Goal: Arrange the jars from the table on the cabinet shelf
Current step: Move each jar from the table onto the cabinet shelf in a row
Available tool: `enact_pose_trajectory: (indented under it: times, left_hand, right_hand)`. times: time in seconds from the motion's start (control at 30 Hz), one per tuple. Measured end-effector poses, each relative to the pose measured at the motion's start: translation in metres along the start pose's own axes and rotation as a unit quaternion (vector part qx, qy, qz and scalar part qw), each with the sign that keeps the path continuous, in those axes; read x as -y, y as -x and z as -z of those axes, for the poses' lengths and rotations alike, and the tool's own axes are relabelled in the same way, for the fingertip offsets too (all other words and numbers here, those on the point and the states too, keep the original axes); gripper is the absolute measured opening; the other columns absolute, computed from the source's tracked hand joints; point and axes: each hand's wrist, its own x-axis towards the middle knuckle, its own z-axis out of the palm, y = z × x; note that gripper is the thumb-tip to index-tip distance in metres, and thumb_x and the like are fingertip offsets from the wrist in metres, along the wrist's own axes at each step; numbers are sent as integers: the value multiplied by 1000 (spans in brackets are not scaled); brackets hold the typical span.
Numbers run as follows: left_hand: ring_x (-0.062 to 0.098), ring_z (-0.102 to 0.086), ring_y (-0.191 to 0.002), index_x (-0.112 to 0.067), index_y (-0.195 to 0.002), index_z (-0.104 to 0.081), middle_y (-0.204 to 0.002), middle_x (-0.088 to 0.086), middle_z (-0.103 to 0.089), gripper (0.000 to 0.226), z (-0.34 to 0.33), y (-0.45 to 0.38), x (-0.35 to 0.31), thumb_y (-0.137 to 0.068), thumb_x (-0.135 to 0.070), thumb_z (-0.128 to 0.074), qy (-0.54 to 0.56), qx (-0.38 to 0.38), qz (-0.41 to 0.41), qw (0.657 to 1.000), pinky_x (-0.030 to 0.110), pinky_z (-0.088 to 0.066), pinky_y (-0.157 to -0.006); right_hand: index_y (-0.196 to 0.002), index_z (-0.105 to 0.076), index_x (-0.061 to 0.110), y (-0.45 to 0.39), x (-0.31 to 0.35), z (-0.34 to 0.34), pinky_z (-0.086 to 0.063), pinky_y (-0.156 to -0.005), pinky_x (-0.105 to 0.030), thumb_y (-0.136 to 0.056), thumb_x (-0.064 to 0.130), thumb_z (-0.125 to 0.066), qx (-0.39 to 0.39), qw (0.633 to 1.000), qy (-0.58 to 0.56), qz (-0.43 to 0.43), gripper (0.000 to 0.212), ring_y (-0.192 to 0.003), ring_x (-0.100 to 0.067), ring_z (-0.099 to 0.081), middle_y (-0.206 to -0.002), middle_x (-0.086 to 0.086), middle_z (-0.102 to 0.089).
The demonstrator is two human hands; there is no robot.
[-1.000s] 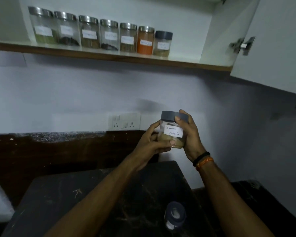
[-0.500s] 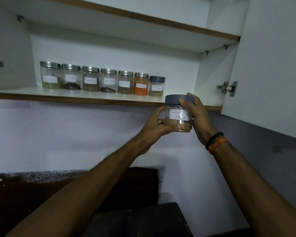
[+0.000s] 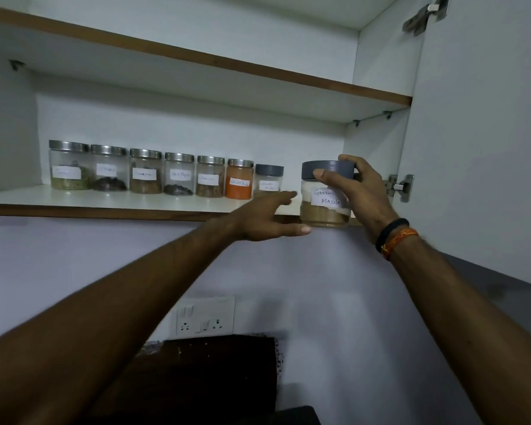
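Observation:
A clear jar labelled "Garam Masala" (image 3: 324, 207) with a grey lid and brown powder hangs at the front edge of the white cabinet shelf (image 3: 111, 200). My right hand (image 3: 360, 191) grips it by the lid and side. My left hand (image 3: 265, 220) is open just left of the jar, fingers spread, no longer on it. Along the shelf's back stand several labelled spice jars in a row (image 3: 147, 174), ending with an orange-filled jar (image 3: 239, 183) and a small grey-lidded jar (image 3: 269, 180).
The open cabinet door (image 3: 485, 124) with its hinge (image 3: 400, 187) stands close on the right. An upper shelf (image 3: 196, 56) hangs overhead. A wall socket plate (image 3: 205, 317) sits below. Bare shelf lies between the last jar and the cabinet's right wall.
The jar has risen from chest height to the shelf's front edge. My left hand has let go of it and opened; my right hand still holds it.

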Motion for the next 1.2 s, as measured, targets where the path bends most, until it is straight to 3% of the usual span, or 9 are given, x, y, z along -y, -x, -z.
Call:
enact_pose_trajectory:
  times: [0.07, 0.13, 0.23, 0.43, 0.57, 0.73, 0.87, 1.2]
  left_hand:
    - [22, -31, -148, -18, -158, -26, -163, 4, -31, 86, 7, -9, 13, -91, -62, -57, -137, 39, 12, 990, 43, -30, -120]
    - [25, -38, -144, -15, -154, -34, -159, 8, -37, 76, 10, -18, 24, -96, -62, -47, -210, 75, 31, 974, 42, -34, -117]
    - [26, -52, -131, -13, -148, -43, -148, 12, -51, 69, 8, -29, 37, -100, -62, -36, -247, 105, 55, 962, 41, -42, -107]
    - [24, -36, -146, -24, -157, -26, -160, 6, -38, 67, 4, -50, 57, -101, -61, -30, -301, 123, 36, 945, 42, -32, -115]
    - [25, -27, -150, -36, -158, -17, -164, 3, -30, 71, 11, -64, 66, -96, -70, -29, -299, 167, 47, 938, 46, -22, -120]
    - [26, -34, -145, -38, -157, -20, -158, 8, -38, 72, 11, -69, 73, -94, -72, -31, -291, 157, 31, 943, 44, -28, -115]
    - [24, -39, -142, -36, -156, -23, -156, 6, -40, 72, 11, -69, 71, -94, -71, -34, -283, 155, 27, 946, 40, -31, -112]
    - [23, -33, -146, -35, -157, -23, -161, 4, -34, 73, 12, -68, 67, -94, -69, -38, -262, 160, 39, 951, 43, -28, -117]
  right_hand:
    - [-137, -49, 22, -7, -4, 2, -60, -88, -34, -78, 39, -82, -3, 1000, 1, -1, 70, -100, -18, -68, -127, -6, -59]
    - [-137, -49, 21, -14, -9, 3, -60, -89, -36, -77, 38, -83, -4, 1000, 2, -1, 71, -100, -20, -68, -127, -7, -59]
    - [-138, -49, 21, -26, -19, 1, -59, -91, -37, -77, 38, -83, -3, 1000, 3, -1, 73, -102, -22, -68, -128, -8, -59]
    - [-141, -46, 25, -62, -39, -5, -58, -93, -38, -78, 39, -82, -9, 1000, 24, 1, 74, -105, -25, -67, -132, -8, -57]
    - [-141, -43, 28, -89, -60, -9, -59, -88, -33, -78, 40, -82, -12, 999, 31, -5, 75, -103, -25, -67, -131, -8, -56]
    - [-132, -46, 25, -121, -95, -21, -55, -72, -21, -79, 42, -82, -10, 998, 58, -17, 66, -97, -22, -66, -126, -6, -57]
    - [-118, -50, 25, -142, -121, -35, -47, -65, -18, -77, 44, -82, -19, 998, 52, -37, 56, -87, -7, -61, -107, 6, -59]
    - [-124, -51, 16, -197, -153, -51, -47, -86, -32, -81, 35, -81, 47, 993, 60, -87, 56, -113, -24, -55, -119, -1, -57]
